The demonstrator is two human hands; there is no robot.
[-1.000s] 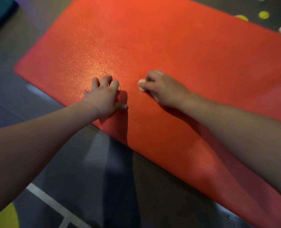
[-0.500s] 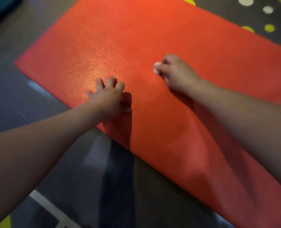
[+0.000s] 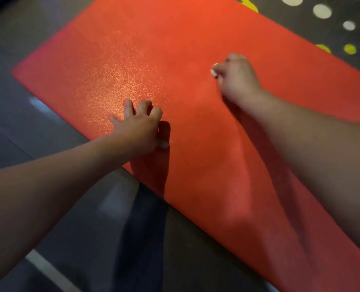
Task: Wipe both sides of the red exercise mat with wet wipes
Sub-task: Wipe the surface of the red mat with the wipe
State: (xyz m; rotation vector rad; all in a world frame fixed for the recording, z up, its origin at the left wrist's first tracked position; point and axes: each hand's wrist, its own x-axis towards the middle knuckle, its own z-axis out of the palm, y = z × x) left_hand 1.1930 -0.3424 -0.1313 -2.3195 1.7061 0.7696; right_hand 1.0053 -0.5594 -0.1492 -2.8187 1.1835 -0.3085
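Note:
The red exercise mat (image 3: 175,51) lies flat on the dark floor and fills most of the view. My left hand (image 3: 139,127) presses down on the mat near its near edge, fingers spread and slightly bent. My right hand (image 3: 236,79) is further out on the mat, fingers curled round a small white wet wipe (image 3: 213,72) that peeks out at the fingertips and touches the mat. Most of the wipe is hidden inside the fist.
Dark floor (image 3: 48,207) with a white painted line (image 3: 48,268) runs along the mat's near side. White and yellow-green dots (image 3: 322,11) mark the floor beyond the mat's far edge at the top right.
My right hand with the wipe has slid away from me across the mat, toward its far side. My left hand has stayed planted in place.

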